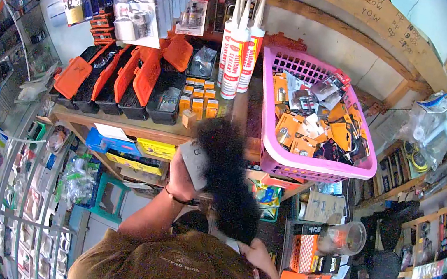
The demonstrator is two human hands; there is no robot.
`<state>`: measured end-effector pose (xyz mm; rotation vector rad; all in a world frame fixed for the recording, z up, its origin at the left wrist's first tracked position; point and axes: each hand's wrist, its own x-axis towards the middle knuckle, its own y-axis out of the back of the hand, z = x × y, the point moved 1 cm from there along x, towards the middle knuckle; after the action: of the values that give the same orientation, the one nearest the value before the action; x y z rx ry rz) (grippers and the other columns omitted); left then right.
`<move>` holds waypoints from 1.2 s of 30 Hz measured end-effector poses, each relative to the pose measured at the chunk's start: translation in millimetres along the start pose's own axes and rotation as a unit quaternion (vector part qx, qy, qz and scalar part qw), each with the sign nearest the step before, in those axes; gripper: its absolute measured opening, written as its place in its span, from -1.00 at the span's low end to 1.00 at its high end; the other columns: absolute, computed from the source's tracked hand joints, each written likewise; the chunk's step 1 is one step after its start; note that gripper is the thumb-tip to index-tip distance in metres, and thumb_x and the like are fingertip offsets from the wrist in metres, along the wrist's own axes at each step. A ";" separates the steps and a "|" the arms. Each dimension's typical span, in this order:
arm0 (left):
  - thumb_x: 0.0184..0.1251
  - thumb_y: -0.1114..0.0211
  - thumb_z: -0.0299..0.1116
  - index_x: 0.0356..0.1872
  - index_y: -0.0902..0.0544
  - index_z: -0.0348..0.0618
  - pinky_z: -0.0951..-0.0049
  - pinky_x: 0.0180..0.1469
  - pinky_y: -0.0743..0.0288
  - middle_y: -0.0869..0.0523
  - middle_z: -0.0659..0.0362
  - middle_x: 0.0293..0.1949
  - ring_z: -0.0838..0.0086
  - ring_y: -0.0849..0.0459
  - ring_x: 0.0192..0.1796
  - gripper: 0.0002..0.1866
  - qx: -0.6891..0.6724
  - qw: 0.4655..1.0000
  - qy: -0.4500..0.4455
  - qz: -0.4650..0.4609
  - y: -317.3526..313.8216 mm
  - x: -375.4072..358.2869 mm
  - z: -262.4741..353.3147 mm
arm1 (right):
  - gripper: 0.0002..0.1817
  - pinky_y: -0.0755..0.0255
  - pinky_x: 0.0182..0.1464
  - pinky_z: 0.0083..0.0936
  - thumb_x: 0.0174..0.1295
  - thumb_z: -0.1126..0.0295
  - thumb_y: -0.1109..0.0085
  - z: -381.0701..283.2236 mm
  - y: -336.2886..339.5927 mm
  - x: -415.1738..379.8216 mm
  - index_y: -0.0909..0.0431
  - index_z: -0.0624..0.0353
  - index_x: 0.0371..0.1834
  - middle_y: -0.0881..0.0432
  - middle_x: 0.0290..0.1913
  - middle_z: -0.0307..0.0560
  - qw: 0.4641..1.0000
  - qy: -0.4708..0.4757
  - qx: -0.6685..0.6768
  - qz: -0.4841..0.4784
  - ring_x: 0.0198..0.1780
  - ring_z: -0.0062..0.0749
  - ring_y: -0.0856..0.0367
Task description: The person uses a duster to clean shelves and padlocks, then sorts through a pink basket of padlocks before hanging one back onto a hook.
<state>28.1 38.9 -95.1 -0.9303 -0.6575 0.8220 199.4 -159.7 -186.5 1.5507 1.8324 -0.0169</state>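
Observation:
My left hand is raised at the front edge of the wooden shelf and is shut on a flat grey object. A black fuzzy duster, blurred, runs from the shelf edge down toward my body. My right hand grips its lower end, close to my chest. The duster's top lies just in front of several small orange boxes and next to the pink basket.
The pink basket holds several orange and black packaged items. White sealant tubes stand upright behind the small boxes. Orange-lidded black organiser cases sit at the left. Packaged padlocks hang above. Stocked racks fill both sides.

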 end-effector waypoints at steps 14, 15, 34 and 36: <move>0.25 0.16 0.01 0.01 -0.43 -0.10 0.25 -0.14 -0.44 -0.57 0.20 -0.16 0.38 -0.53 -0.14 -0.52 0.007 0.981 -0.086 0.173 20.8 -10.9 58.5 | -0.68 -0.23 -0.57 -0.54 0.18 0.18 -0.07 -63.3 -17.7 30.4 -0.49 0.25 -0.53 -0.44 -0.68 -0.25 0.965 0.115 0.199 0.124 -0.63 -0.61 -0.35; 0.25 0.16 0.01 0.01 -0.43 -0.10 0.25 -0.14 -0.44 -0.57 0.20 -0.16 0.38 -0.53 -0.14 -0.52 0.008 0.981 -0.083 0.173 23.6 -15.1 62.8 | -0.70 -0.27 -0.52 -0.58 0.18 0.17 -0.08 -56.5 -21.1 42.9 -0.50 0.22 -0.46 -0.45 -0.63 -0.29 0.972 0.052 0.207 0.098 -0.57 -0.64 -0.35; 0.23 0.05 -0.12 0.09 -0.34 -0.16 0.41 -0.26 -0.34 -0.47 0.19 -0.33 0.42 -0.43 -0.29 -0.54 -0.021 0.991 -0.043 0.125 58.5 -67.1 78.9 | -0.81 -0.41 -0.55 -0.39 0.18 0.38 0.17 -174.9 51.8 141.7 -0.40 0.23 -0.26 -0.44 -0.56 -0.18 0.843 0.035 0.527 0.104 -0.61 -0.42 -0.41; 0.25 0.04 -0.25 0.10 -0.32 -0.19 0.49 -0.23 -0.30 -0.42 0.23 -0.33 0.51 -0.40 -0.28 -0.58 -0.020 0.992 -0.039 0.119 63.4 -71.4 83.5 | -0.80 -0.42 -0.54 -0.34 0.20 0.38 0.19 -181.0 52.2 146.2 -0.39 0.24 -0.25 -0.45 -0.56 -0.19 0.864 0.018 0.494 0.095 -0.60 -0.39 -0.43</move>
<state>-95.6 36.7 -123.2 -1.0296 -0.6393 1.0639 150.7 59.9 -107.1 2.4040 1.7578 -0.9787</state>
